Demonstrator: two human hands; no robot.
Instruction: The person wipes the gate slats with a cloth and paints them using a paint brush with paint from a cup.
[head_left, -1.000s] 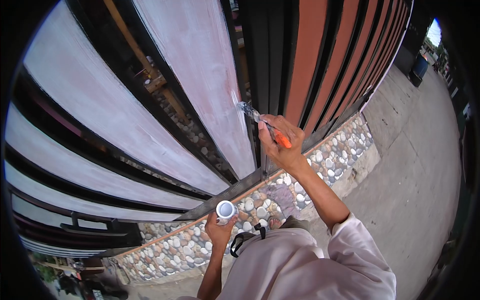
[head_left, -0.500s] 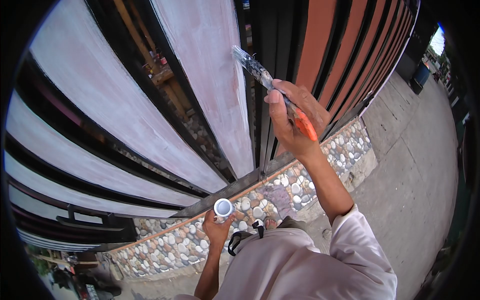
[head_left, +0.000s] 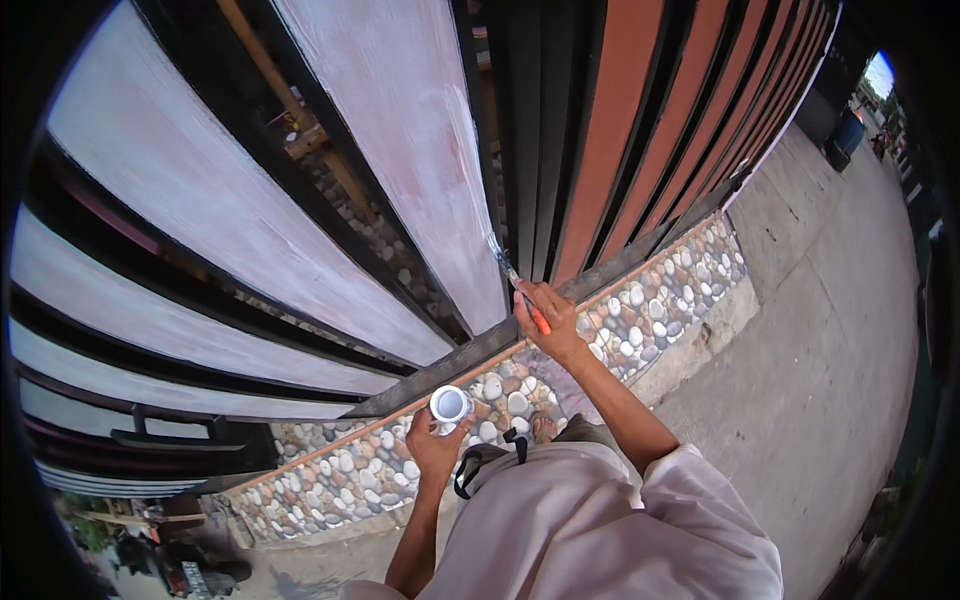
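My right hand (head_left: 548, 318) is closed round a paintbrush (head_left: 511, 273) with an orange handle end. The bristles touch the right edge of a whitish slat (head_left: 400, 130), near its lower end. Reddish-brown shows faintly through the white on this slat. Lower down, my left hand (head_left: 436, 445) grips a small white cup (head_left: 451, 404) from below and the side, its open top facing up. Whitish paint appears to be inside.
Reddish-brown slats (head_left: 615, 130) with dark gaps stand to the right. Below the fence runs a pebbled ledge (head_left: 350, 478), with a concrete road (head_left: 780, 400) beside it. A blue barrel (head_left: 846, 137) is at upper right, a motorcycle (head_left: 180, 570) at lower left.
My right hand and the brush rose up the slat's edge half a second ago, and now are lower, near the slat's bottom. My left hand still holds the cup in about the same place.
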